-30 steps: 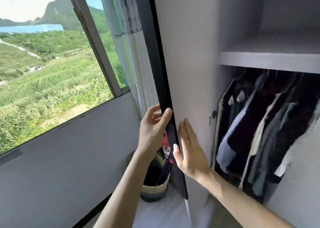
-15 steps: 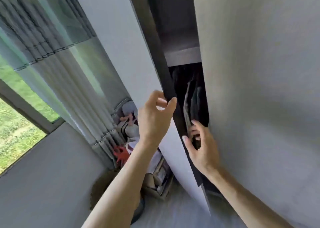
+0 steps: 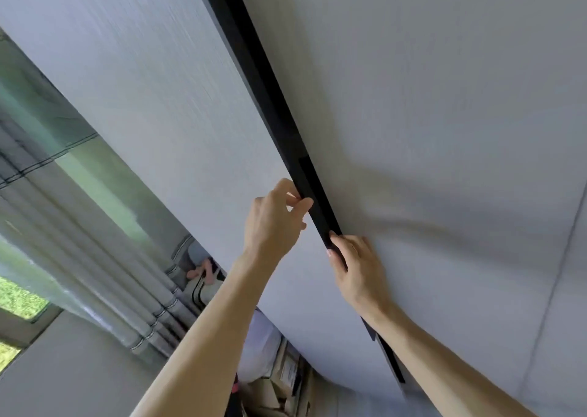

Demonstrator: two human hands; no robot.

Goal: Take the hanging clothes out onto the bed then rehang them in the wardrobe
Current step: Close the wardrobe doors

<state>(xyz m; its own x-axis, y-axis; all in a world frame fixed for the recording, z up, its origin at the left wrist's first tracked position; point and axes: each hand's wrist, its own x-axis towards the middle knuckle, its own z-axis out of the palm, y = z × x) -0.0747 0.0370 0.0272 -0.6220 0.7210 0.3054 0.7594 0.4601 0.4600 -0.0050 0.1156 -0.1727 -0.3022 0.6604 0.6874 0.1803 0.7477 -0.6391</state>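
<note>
Two pale grey wardrobe doors fill the view, the left door (image 3: 165,105) and the right door (image 3: 444,124). Only a narrow dark gap remains between them. A black handle strip (image 3: 270,99) runs down the left door's edge. My left hand (image 3: 273,223) pinches that strip between thumb and fingers. My right hand (image 3: 359,270) lies lower on the right door, its fingertips hooked over the door's edge into the gap. The hanging clothes are hidden behind the doors.
A pale pleated curtain (image 3: 95,258) hangs at the left in front of a window (image 3: 19,299). Below the left door, a heap of boxes and bags (image 3: 279,378) stands on the floor, with a soft toy (image 3: 203,273) behind.
The left door has swung toward the right one and the gap has narrowed to a slit. The clothes that showed inside are now out of sight. The view has tilted upward.
</note>
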